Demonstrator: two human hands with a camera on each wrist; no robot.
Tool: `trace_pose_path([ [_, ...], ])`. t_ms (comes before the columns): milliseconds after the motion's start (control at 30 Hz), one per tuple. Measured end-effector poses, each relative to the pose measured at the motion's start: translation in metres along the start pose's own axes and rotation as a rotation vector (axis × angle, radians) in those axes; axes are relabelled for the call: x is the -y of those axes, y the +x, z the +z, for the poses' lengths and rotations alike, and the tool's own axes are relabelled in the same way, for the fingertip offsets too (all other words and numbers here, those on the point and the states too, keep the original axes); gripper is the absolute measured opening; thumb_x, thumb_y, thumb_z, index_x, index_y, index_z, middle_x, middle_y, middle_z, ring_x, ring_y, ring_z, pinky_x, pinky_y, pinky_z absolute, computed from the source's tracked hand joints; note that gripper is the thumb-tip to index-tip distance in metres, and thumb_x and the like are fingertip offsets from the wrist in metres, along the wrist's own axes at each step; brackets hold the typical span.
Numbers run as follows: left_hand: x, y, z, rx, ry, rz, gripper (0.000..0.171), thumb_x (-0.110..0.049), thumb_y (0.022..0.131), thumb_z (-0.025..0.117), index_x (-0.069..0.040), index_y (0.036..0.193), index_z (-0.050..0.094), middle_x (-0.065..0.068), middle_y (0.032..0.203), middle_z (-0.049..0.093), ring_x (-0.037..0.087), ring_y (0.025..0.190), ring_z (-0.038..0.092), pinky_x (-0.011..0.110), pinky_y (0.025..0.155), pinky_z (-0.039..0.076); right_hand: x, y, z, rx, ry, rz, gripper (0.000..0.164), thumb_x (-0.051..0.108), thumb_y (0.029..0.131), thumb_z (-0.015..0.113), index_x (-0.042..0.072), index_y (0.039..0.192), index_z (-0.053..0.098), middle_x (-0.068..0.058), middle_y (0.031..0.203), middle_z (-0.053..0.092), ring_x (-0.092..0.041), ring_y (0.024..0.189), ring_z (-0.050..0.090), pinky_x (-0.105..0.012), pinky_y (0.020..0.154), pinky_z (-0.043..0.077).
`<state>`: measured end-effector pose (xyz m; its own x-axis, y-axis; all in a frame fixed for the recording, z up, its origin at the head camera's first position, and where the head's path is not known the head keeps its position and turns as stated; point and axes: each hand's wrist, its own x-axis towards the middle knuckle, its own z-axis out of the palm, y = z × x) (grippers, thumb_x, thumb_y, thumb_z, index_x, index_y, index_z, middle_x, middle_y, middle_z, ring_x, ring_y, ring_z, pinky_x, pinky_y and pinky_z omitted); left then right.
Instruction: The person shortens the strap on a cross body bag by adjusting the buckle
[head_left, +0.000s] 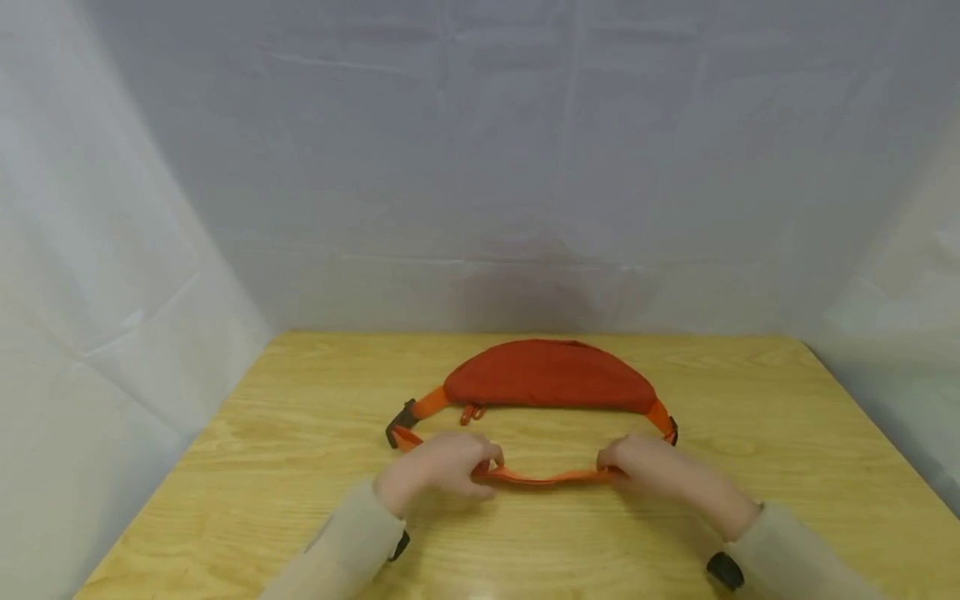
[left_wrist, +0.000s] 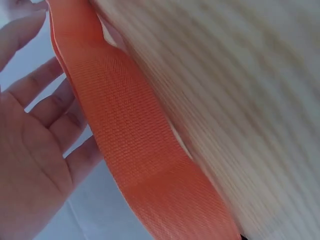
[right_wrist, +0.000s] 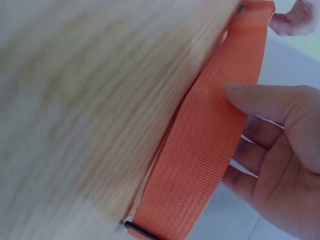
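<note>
A red waist bag (head_left: pixel 547 375) lies on the wooden table, its orange strap (head_left: pixel 547 479) looped toward the near side. My left hand (head_left: pixel 444 468) holds the strap left of its middle; in the left wrist view several fingers (left_wrist: pixel 55 107) pass behind the webbing. On the other side, my right hand (head_left: pixel 652 471) pinches the same strap, with the thumb (right_wrist: pixel 265 100) on its face and the fingers behind. Between both hands the strap runs in a slight sag. A black buckle (head_left: pixel 401 423) joins strap and bag at the left; red zipper pulls (head_left: pixel 468 414) hang from the bag's lower edge.
The light wooden table (head_left: pixel 300 442) extends around the bag on all sides. Pale sheeting (head_left: pixel 525 167) hangs behind it and along both sides. A dark band piece (head_left: pixel 725 571) sits at the right wrist.
</note>
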<state>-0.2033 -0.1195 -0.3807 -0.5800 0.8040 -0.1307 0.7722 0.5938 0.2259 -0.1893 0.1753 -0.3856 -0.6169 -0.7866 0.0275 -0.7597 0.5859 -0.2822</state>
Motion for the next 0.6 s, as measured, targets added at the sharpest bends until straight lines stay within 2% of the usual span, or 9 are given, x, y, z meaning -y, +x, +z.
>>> trace_pose_path([
  [167,-0.011,-0.005,0.002,0.055,-0.028,0.044,0.031,-0.033,0.079,0.065,-0.014,0.103,0.061,-0.01,0.075,0.052,0.002,0.064,0.044,0.019,0.058,0.038,0.011,-0.005,0.002,0.002,0.005,0.014,0.02,0.002,0.079,0.062,0.016,0.066,0.056,0.01,0.064,0.052,0.0,0.058,0.048,-0.019,0.052,0.038],
  [333,-0.017,-0.011,0.005,0.058,-0.061,0.07,0.028,-0.033,0.078,0.066,-0.015,0.1,0.062,-0.012,0.081,0.055,0.0,0.068,0.046,0.018,0.062,0.039,0.016,-0.008,0.004,0.027,-0.009,0.042,0.023,0.008,0.08,0.063,0.018,0.063,0.051,0.014,0.06,0.046,0.001,0.054,0.041,-0.019,0.05,0.035],
  [500,-0.016,-0.013,0.006,0.004,-0.051,0.045,0.024,-0.03,0.082,0.061,-0.015,0.101,0.062,-0.008,0.093,0.059,0.002,0.078,0.051,0.019,0.069,0.042,0.016,-0.005,0.005,0.006,0.033,0.076,0.012,0.022,0.08,0.065,0.018,0.07,0.06,0.013,0.067,0.051,0.0,0.059,0.047,-0.02,0.053,0.04],
  [600,-0.014,-0.013,0.005,-0.048,-0.051,0.016,0.022,-0.027,0.086,0.057,-0.013,0.102,0.063,-0.005,0.097,0.06,0.005,0.085,0.054,0.021,0.073,0.043,0.018,0.001,0.004,-0.06,0.05,0.071,0.012,0.025,0.081,0.064,0.013,0.08,0.066,0.008,0.075,0.057,-0.004,0.068,0.053,-0.022,0.059,0.044],
])
